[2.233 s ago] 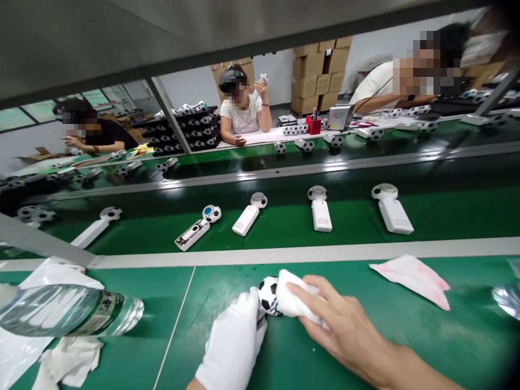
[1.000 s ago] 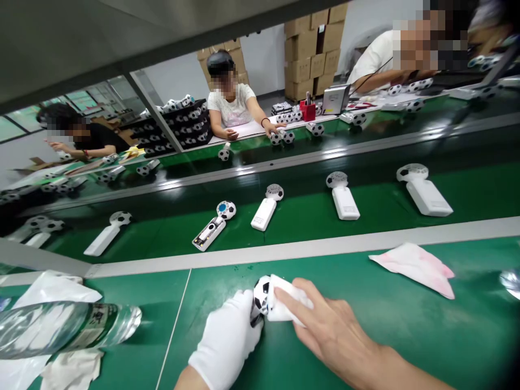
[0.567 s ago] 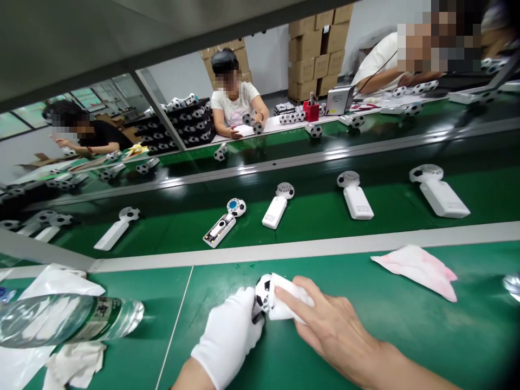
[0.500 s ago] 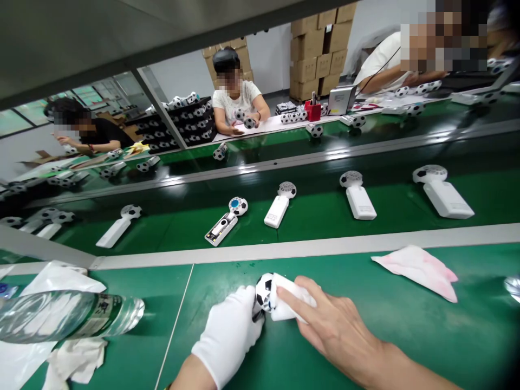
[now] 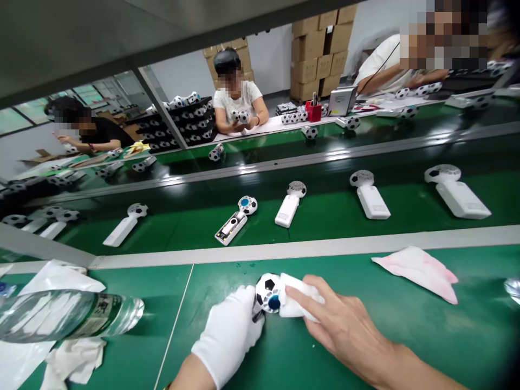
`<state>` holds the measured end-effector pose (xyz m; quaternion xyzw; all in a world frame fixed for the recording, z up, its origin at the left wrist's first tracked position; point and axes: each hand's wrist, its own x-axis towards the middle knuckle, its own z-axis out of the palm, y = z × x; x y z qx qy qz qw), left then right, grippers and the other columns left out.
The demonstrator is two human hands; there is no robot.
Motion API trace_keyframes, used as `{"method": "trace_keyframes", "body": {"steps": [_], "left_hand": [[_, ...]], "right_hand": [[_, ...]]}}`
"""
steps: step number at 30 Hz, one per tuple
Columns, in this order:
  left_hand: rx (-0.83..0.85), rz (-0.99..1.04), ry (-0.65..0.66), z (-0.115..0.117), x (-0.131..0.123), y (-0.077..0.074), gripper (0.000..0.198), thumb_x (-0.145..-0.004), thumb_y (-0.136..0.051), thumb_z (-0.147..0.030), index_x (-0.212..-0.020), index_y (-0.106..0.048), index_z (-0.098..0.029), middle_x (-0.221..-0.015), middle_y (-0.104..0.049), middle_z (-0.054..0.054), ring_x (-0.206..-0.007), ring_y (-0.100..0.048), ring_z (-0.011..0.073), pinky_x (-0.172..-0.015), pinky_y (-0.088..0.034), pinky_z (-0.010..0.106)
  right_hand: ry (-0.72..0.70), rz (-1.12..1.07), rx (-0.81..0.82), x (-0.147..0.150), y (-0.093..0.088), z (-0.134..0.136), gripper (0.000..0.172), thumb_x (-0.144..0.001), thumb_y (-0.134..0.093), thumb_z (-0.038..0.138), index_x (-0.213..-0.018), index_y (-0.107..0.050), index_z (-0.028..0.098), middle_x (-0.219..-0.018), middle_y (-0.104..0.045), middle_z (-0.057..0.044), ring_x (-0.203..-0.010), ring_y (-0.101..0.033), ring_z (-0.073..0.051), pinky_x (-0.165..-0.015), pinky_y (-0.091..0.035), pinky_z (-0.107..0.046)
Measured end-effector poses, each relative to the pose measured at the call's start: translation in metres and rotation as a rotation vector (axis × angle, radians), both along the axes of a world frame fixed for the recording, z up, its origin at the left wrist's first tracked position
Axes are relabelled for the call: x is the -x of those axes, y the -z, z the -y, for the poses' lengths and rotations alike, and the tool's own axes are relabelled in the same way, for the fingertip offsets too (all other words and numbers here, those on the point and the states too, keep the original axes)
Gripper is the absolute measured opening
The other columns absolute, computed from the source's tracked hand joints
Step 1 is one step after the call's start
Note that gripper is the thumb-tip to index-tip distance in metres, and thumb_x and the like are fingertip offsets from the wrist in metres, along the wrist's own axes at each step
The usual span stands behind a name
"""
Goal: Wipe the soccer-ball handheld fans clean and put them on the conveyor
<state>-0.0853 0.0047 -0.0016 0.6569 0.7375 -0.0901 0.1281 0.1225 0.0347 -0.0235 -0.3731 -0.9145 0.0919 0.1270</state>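
A small handheld fan with a football-patterned head (image 5: 266,290) is held just above the green bench, a blue disc showing on the ball's lower right. My left hand (image 5: 229,333), in a white glove, is closed with its fingertips at the ball's left edge. A small dark part shows by those fingertips; its kind is unclear. My bare right hand (image 5: 345,319) grips the fan's white handle (image 5: 293,303) from the right, with the index finger lying along it. The fingers' undersides are hidden.
Beyond the bench rail, a green conveyor belt (image 5: 187,227) carries several fans, one with an open handle (image 5: 231,227). A water bottle (image 5: 73,317) and cloth (image 5: 75,360) lie at left, a pinkish-white cloth (image 5: 418,273) at right. Several co-workers sit across the belts.
My right hand and the fan's handle have shifted slightly right; more of the ball and its blue disc now shows. My left hand stays put. Fans on the near belt have moved right.
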Motion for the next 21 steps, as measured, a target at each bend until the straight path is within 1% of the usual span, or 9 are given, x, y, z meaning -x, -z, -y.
{"method": "trace_keyframes", "body": {"steps": [4,7,10,12,14,18,21], "left_hand": [[0.019,0.023,-0.022,-0.001,-0.001,-0.003,0.024,-0.073,-0.047,-0.031,-0.093,-0.058,-0.022,-0.092,-0.064,0.004,-0.081,-0.063,0.026,-0.072,-0.05,0.039],[0.006,0.045,-0.022,0.0,0.0,-0.003,0.024,-0.073,-0.047,-0.03,-0.093,-0.058,-0.023,-0.092,-0.064,0.004,-0.083,-0.063,0.0252,-0.074,-0.05,0.039],[0.011,0.021,-0.026,0.0,-0.001,-0.003,0.023,-0.073,-0.048,-0.032,-0.092,-0.058,-0.023,-0.092,-0.064,0.004,-0.082,-0.063,0.0254,-0.074,-0.05,0.039],[0.028,0.003,-0.03,0.0,-0.002,-0.005,0.023,-0.073,-0.047,-0.031,-0.092,-0.058,-0.022,-0.092,-0.064,0.004,-0.083,-0.063,0.0253,-0.075,-0.049,0.038],[0.039,0.002,-0.026,0.0,-0.003,-0.007,0.024,-0.074,-0.046,-0.03,-0.094,-0.057,-0.022,-0.094,-0.063,0.005,-0.085,-0.062,0.0249,-0.076,-0.049,0.037],[0.046,0.026,-0.018,0.0,-0.003,-0.009,0.025,-0.075,-0.045,-0.029,-0.096,-0.056,-0.021,-0.095,-0.063,0.006,-0.086,-0.062,0.0245,-0.076,-0.048,0.037],[0.05,0.019,-0.024,-0.001,-0.003,-0.009,0.025,-0.075,-0.045,-0.031,-0.095,-0.056,-0.021,-0.094,-0.063,0.006,-0.084,-0.062,0.0246,-0.074,-0.049,0.037]], "right_hand": [[0.0,-0.014,0.014,0.004,-0.001,0.0,0.069,-0.076,-0.048,0.011,-0.135,-0.025,0.038,-0.122,-0.046,-0.009,-0.061,-0.059,-0.014,-0.049,-0.047,-0.03],[-0.005,0.011,0.031,0.005,0.002,0.0,0.068,-0.075,-0.048,0.01,-0.134,-0.028,0.038,-0.121,-0.046,-0.009,-0.062,-0.059,-0.015,-0.048,-0.047,-0.03],[0.025,0.01,0.045,-0.001,0.004,-0.002,0.065,-0.076,-0.048,0.011,-0.132,-0.031,0.04,-0.119,-0.047,-0.007,-0.058,-0.058,-0.013,-0.048,-0.046,-0.028],[0.051,-0.012,0.034,-0.003,0.003,-0.003,0.065,-0.077,-0.048,0.013,-0.133,-0.03,0.039,-0.12,-0.046,-0.008,-0.058,-0.058,-0.012,-0.049,-0.045,-0.027],[0.042,-0.025,0.017,0.001,0.0,-0.004,0.066,-0.077,-0.049,0.013,-0.134,-0.029,0.039,-0.121,-0.046,-0.008,-0.06,-0.058,-0.012,-0.05,-0.044,-0.026],[-0.013,-0.018,0.035,0.009,-0.004,-0.003,0.066,-0.074,-0.049,0.009,-0.131,-0.033,0.038,-0.117,-0.049,-0.007,-0.059,-0.058,-0.012,-0.051,-0.044,-0.026],[0.011,-0.01,0.053,0.003,-0.002,-0.004,0.063,-0.075,-0.049,0.01,-0.129,-0.036,0.038,-0.116,-0.05,-0.007,-0.056,-0.057,-0.011,-0.05,-0.043,-0.025]]}}
